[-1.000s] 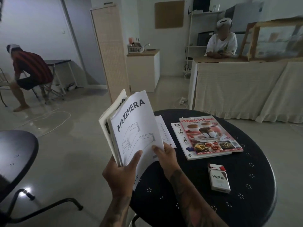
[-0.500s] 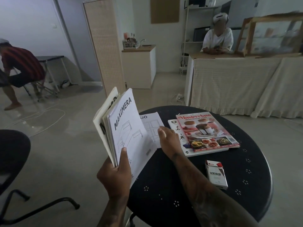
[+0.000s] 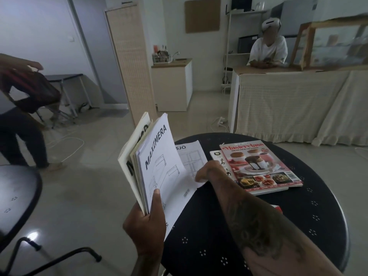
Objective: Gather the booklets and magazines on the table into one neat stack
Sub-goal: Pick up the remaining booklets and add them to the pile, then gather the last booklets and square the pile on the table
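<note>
Holding a sheaf of white paper booklets (image 3: 157, 166) upright off the table's 9 o'clock edge, my left hand (image 3: 146, 222) clamps the bottom of the bundle, thumb (image 3: 156, 204) pressed flat on the front cover lettered MAXIMERA, the other fingers wrapped behind, out of sight. The bundle leans slightly away from me, its pages fanned at the top. My right hand (image 3: 208, 173) lies on a single white instruction sheet (image 3: 191, 156) printed with line drawings, which rests flat on the round black perforated metal table (image 3: 298, 226) at about 10 o'clock; the fingers curl down onto the sheet's near corner, which looks lifted, though I cannot tell whether they pinch it. At 12 to 1 o'clock on the tabletop, a glossy red-titled cooking magazine (image 3: 258, 164) sits on top of a white-covered magazine (image 3: 218, 158), whose left strip shows beside it. Just beyond my right forearm, at 3 o'clock, a red-and-white corner of a small box (image 3: 277, 207) is visible.
</note>
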